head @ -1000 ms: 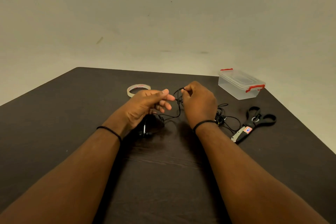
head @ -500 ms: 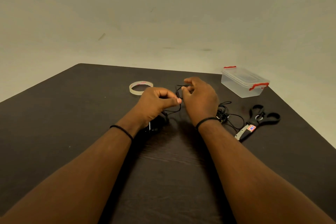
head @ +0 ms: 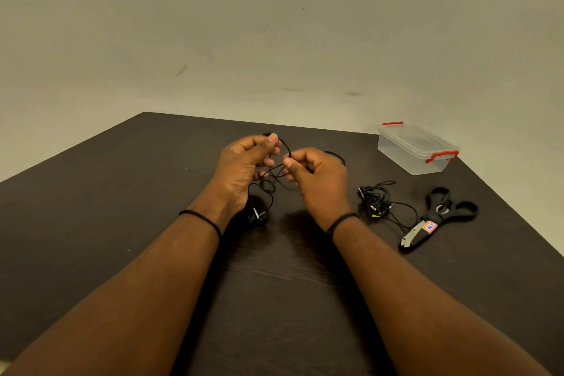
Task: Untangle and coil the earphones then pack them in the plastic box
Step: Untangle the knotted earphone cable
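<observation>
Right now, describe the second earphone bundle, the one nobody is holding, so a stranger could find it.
Start at the dark table's right side. Between the right hand and the black scissors lies a tangled black earphone bundle. Unlike the held earphone cable, it lies loose on the wood, untouched.

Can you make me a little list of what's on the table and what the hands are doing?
left hand: pinches the black earphone cable
right hand: pinches the same cable
earbuds: resting on the table
second earphones: tangled heap, untouched
plastic box: lid on, red clips, far right
scissors: lying beside the heap
</observation>
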